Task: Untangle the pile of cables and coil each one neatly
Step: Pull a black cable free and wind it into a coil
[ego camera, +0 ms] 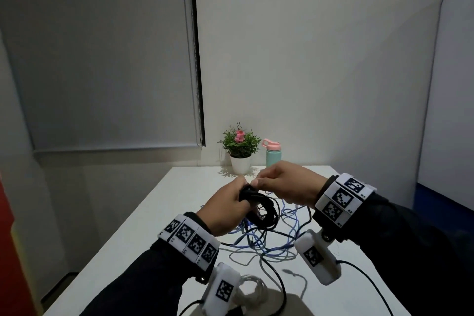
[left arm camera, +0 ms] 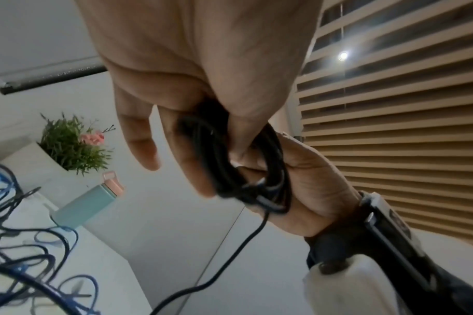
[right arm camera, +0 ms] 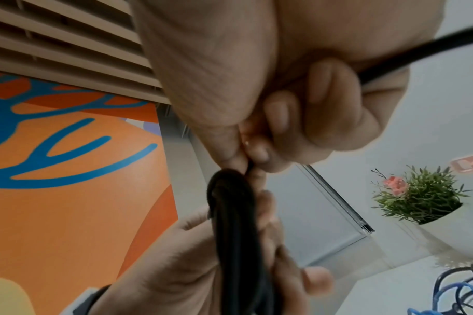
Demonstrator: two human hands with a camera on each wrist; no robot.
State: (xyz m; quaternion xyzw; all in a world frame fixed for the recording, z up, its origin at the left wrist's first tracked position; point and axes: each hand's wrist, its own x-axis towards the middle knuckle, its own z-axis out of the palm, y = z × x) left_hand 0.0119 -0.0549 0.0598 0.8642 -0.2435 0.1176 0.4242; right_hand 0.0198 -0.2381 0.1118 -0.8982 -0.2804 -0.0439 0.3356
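Note:
My left hand grips a coil of black cable above the white table. The same black coil fills the left wrist view, held between thumb and fingers. My right hand pinches the top of the black coil with thumb and fingertips, and a black cable strand crosses its palm. Beneath both hands lies a tangle of blue and black cables. A coiled white cable rests near the table's front edge.
A potted plant with a pink flower and a teal bottle with a pink lid stand at the table's far edge against the wall. A blue panel rises on the right. Black leads trail from the wrist cameras.

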